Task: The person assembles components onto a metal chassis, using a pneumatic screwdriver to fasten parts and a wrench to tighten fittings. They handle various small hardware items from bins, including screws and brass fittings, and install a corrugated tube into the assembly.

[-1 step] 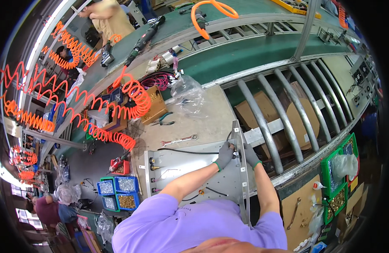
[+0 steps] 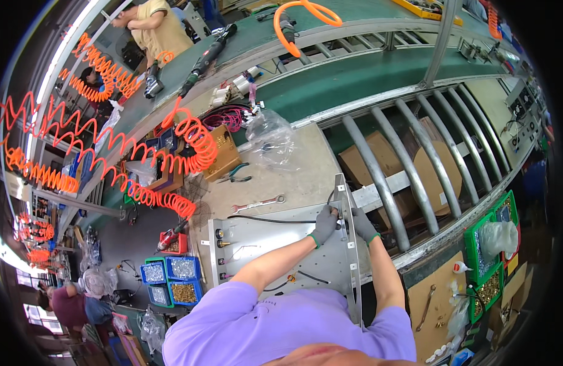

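Observation:
A metal tray-like chassis point(image 2: 275, 244) lies in front of me, with an upright side panel point(image 2: 355, 268) along its right. My left hand point(image 2: 325, 226), in a grey glove, is inside the chassis against that panel. Its fingers are closed around something small I cannot make out. On the panel's outer side is my right hand point(image 2: 364, 226), also gloved, its fingertips partly hidden by the panel edge. A black hose point(image 2: 269, 219) runs along the chassis toward my left hand. Brass fittings point(image 2: 223, 244) sit at the left wall. A short black cable point(image 2: 313, 277) lies near my shirt.
Beyond the chassis are a combination wrench point(image 2: 259, 201), pliers point(image 2: 234, 178) and a plastic bag point(image 2: 272, 137). Metal rollers point(image 2: 418, 168) run to the right. Blue bins point(image 2: 185, 291) of small hardware stand left, under coiled orange air hoses point(image 2: 153, 198). Green bins point(image 2: 487, 293) stand right.

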Demonstrator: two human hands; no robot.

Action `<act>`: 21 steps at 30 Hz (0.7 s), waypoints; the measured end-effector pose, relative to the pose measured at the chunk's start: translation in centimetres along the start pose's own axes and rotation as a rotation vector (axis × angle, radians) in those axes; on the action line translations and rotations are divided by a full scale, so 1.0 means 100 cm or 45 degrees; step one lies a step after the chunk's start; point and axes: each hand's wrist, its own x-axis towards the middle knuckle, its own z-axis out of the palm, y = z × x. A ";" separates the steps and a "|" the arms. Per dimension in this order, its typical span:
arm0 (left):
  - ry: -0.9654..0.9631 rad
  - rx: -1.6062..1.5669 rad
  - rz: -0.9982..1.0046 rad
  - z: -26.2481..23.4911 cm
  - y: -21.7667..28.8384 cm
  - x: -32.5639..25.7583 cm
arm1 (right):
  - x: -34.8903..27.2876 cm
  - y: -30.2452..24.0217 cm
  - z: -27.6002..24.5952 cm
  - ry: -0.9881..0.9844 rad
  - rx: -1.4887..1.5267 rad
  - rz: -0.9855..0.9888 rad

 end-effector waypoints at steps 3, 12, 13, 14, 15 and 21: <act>-0.019 -0.013 -0.004 0.002 -0.001 0.003 | 0.004 0.005 -0.006 -0.051 -0.086 0.152; -0.041 -0.032 -0.116 -0.002 0.009 -0.001 | -0.003 -0.002 0.006 0.318 -0.014 0.018; -0.045 -0.030 -0.110 -0.003 0.010 -0.002 | -0.004 -0.004 0.001 0.265 -0.057 0.131; -0.048 -0.027 -0.105 -0.003 0.011 -0.002 | -0.002 0.000 -0.002 0.245 -0.029 0.162; -0.056 -0.008 -0.101 -0.003 0.011 -0.002 | -0.002 0.004 -0.005 0.225 -0.002 0.195; -0.064 0.078 -0.055 -0.003 0.008 -0.001 | -0.007 0.003 -0.003 0.179 0.071 0.124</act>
